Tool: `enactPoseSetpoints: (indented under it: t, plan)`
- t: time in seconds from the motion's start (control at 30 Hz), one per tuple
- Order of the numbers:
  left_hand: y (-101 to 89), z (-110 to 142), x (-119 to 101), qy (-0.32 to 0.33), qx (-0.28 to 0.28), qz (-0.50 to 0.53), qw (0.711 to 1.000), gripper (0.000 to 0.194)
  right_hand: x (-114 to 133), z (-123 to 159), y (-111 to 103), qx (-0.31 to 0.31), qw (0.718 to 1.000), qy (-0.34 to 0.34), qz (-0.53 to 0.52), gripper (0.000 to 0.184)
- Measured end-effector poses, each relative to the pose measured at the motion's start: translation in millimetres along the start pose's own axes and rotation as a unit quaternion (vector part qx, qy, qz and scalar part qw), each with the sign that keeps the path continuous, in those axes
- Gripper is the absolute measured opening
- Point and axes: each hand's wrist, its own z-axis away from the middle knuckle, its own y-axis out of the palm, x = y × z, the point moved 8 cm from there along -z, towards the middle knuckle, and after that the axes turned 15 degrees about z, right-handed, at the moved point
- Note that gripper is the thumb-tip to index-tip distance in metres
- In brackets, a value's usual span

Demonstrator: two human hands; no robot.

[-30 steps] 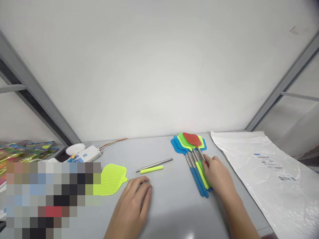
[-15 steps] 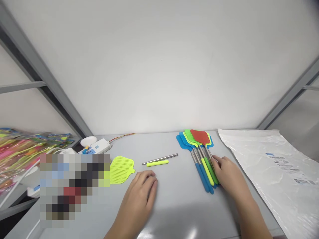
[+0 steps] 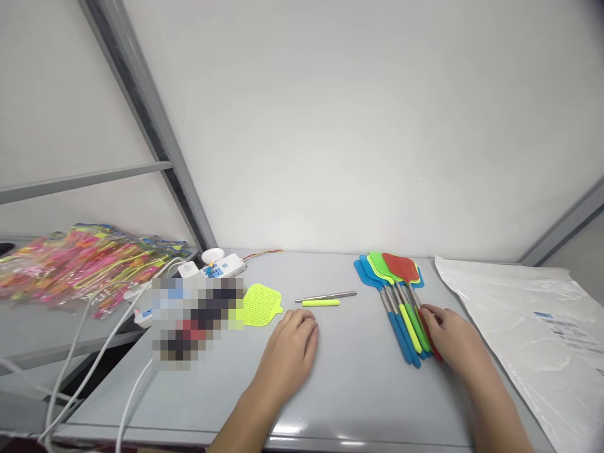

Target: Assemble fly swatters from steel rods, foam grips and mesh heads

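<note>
On the right of the grey table, my right hand (image 3: 452, 343) has its thumb and fingers closed around the handle of a red fly swatter (image 3: 400, 267). That swatter lies on top of a fanned pile of fly swatters in blue, lime and green, with metal shafts and coloured grips (image 3: 409, 327). My left hand (image 3: 293, 347) rests on the table with nothing in it, fingers loosely bent and thumb apart. Just beyond it lie a thin metal rod (image 3: 333, 296) and a lime handle grip (image 3: 321, 303). To its left is a loose lime swatter head (image 3: 259, 306).
A white plastic mailer (image 3: 509, 314) covers the table's right side. At left are a power strip (image 3: 226, 267) with white cables, a white oval object (image 3: 213, 256) and a blurred-out patch. Bagged colourful items (image 3: 94, 264) lie on a surface further left.
The view has turned left, so everything sits further right. More of the red swatter's grip shows beside my right hand. My left hand still rests near the loose parts.
</note>
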Motion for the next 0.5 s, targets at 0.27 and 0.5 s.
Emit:
enactPoseSetpoints:
  t: [0.27, 0.5]
  plan:
    - [-5.2, -30, 8, -0.046, 0.025, -0.11, 0.993, 0.026, 1, 2, -9, -0.016, 1.0, 0.001, -0.004, 0.049]
    - [5.8, -75, 11, -0.028, 0.097, -0.128, 0.987, 0.022, 100, 3, -50, -0.103, 0.975, -0.186, 0.063, 0.041]
